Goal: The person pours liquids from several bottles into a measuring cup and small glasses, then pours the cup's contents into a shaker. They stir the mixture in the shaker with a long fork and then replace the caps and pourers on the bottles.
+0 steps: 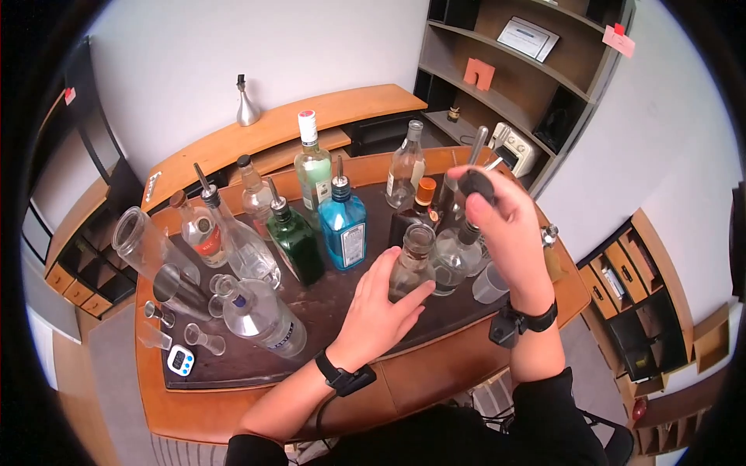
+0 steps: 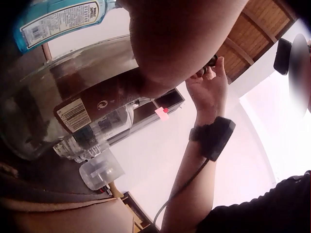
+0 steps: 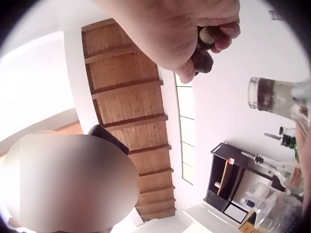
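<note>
My left hand [image 1: 378, 314] grips a clear glass bottle [image 1: 410, 273] whose mouth is uncovered, fingers on one side and thumb on the other. The left wrist view shows this bottle [image 2: 43, 116] close up, with a barcode label on its side. Raised above and to the right of it, my right hand [image 1: 509, 233] pinches a dark round stopper [image 1: 475, 186]. In the right wrist view the stopper [image 3: 202, 61] sits at the fingertips, apart from the bottle's mouth [image 3: 262, 94]. A second clear bottle [image 1: 454, 264] stands just right of the gripped one.
Behind stand a blue bottle [image 1: 343, 229], a green bottle [image 1: 297, 248] with a pourer, and an orange-capped dark bottle [image 1: 424, 190]. On the left are a clear bottle [image 1: 260, 314], a tall glass cylinder [image 1: 140, 233] and a white timer [image 1: 180, 360]. A plastic cup [image 1: 489, 284] stands right.
</note>
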A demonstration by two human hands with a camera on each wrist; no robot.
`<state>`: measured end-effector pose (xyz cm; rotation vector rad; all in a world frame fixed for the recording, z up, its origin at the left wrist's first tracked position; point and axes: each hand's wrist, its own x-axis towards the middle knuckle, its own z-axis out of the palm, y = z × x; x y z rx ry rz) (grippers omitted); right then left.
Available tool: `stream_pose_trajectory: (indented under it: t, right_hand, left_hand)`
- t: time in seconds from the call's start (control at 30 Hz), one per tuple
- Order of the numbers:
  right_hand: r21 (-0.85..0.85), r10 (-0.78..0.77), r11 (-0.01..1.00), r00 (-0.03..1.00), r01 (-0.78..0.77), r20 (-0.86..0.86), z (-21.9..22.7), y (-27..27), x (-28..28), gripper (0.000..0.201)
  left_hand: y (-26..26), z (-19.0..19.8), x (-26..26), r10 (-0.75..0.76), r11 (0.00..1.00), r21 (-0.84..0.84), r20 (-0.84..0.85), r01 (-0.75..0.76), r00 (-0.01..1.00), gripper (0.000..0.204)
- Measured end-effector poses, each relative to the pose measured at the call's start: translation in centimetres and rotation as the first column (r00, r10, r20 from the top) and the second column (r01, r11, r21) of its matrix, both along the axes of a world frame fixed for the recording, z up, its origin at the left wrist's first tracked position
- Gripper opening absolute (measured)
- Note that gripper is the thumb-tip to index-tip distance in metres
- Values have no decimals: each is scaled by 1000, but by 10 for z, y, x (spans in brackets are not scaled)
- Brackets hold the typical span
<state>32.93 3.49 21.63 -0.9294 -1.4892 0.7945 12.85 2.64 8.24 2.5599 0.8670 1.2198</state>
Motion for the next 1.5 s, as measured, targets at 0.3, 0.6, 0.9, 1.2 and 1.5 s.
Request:
stream_pose_trajectory:
  t: [0.3, 0.6, 0.9, 1.2, 1.5]
  right_hand:
    - [-280, -65, 934, 876, 222, 477, -123, -62, 18, 43]
    - [-64, -188, 919, 575, 389, 796, -171, -73, 16, 34]
    - [358, -53, 933, 998, 33, 44, -32, -15, -25, 39]
    - [350, -128, 937, 947, 18, 293, -42, 4, -33, 31]
    - [386, -176, 923, 887, -3, 426, -31, 4, -23, 30]
  left_hand:
    - [3, -5, -2, -5, 999, 32, 5, 5, 1000, 52]
    - [1, -5, -1, 24, 999, 28, -18, -23, 1000, 50]
    - [2, 0, -2, -7, 1000, 4, -1, 7, 1000, 52]
    - [2, 2, -4, -9, 1000, 14, 28, 9, 1000, 53]
    - [1, 2, -5, -16, 1000, 18, 46, 16, 999, 54]
